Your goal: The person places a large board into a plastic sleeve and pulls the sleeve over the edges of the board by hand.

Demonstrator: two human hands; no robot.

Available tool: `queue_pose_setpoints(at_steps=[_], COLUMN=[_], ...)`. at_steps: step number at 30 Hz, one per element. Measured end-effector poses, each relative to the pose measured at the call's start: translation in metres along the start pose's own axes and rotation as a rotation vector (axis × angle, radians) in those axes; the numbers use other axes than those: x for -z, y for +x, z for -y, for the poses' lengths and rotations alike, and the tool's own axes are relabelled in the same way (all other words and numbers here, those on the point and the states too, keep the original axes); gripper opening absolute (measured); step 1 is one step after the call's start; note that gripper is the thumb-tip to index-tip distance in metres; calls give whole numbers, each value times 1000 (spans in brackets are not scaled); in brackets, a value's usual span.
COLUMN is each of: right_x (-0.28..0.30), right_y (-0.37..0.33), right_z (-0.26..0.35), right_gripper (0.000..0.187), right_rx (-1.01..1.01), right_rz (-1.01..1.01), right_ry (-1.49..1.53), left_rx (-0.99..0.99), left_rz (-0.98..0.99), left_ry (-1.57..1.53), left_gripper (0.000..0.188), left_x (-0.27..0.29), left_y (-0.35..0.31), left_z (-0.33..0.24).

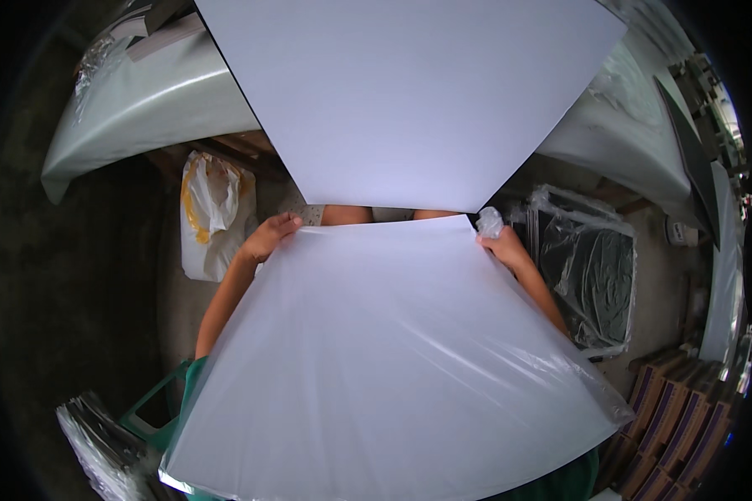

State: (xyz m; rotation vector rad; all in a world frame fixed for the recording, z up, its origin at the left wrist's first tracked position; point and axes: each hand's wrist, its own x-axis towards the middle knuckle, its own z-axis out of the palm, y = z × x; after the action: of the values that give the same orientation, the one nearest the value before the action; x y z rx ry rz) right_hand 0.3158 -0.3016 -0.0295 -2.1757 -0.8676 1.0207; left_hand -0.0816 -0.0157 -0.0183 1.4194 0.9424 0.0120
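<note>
A large white sheet with a clear plastic film over it (384, 359) lies across my lap and front, its far edge between my hands. My left hand (269, 238) is closed on its far left corner, thumb and fingers pinching the edge. At the far right corner my right hand (503, 245) grips the edge too, and a small wad of crumpled clear plastic (490, 222) sticks up at its fingers. Beyond the hands, a big white board (418, 100) rests over the table, its near edge just past the sheet.
Film-covered table surface (167, 108) extends at the back. A white plastic bag (217, 217) stands on the left. To the right, a plastic-wrapped dark stack (585, 267) leans low. Stacked brown boxes (668, 417) sit near right; a green plastic stool or chair part (154, 426) is near left.
</note>
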Motion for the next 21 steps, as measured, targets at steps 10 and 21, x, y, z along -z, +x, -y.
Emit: queue_pose_setpoints(at_steps=[10,21], right_x=[199,20], right_y=[-62,-76], right_z=[109,299], right_gripper=[30,63], right_rx=[585,682], right_rz=[-1631,623], right_ry=[-31,1160], left_rx=[-394,-1223], left_rz=[-848,-117], left_ry=[-172,271], left_gripper=[40,33], left_x=[40,-96], left_y=[45,-68], left_z=[-4,-266])
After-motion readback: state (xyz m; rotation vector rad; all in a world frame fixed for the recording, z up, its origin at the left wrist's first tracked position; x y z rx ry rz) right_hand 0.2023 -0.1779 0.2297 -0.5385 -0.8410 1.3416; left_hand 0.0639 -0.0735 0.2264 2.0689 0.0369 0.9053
